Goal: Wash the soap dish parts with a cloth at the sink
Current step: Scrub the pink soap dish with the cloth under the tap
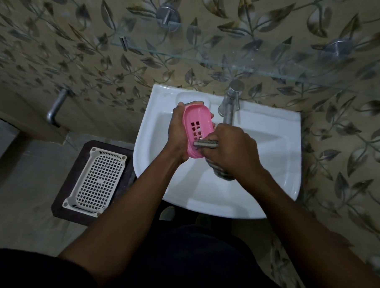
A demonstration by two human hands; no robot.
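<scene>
A pink oval soap dish part (195, 120) with a grid of drain holes is held over the white sink (271, 147). My left hand (177, 134) grips its left edge, thumb at the top. My right hand (232, 150) grips a folded grey striped cloth (206, 144) and presses it against the lower right of the pink part. A tail of the cloth (221, 172) hangs below my right hand into the basin.
A chrome tap (228, 106) stands at the back of the sink, right of the hands. A glass shelf (210, 57) juts out above. A white plastic mesh basket (98, 179) lies on a dark stool (61, 195) left of the sink. A metal handle (55, 109) sticks out at the left wall.
</scene>
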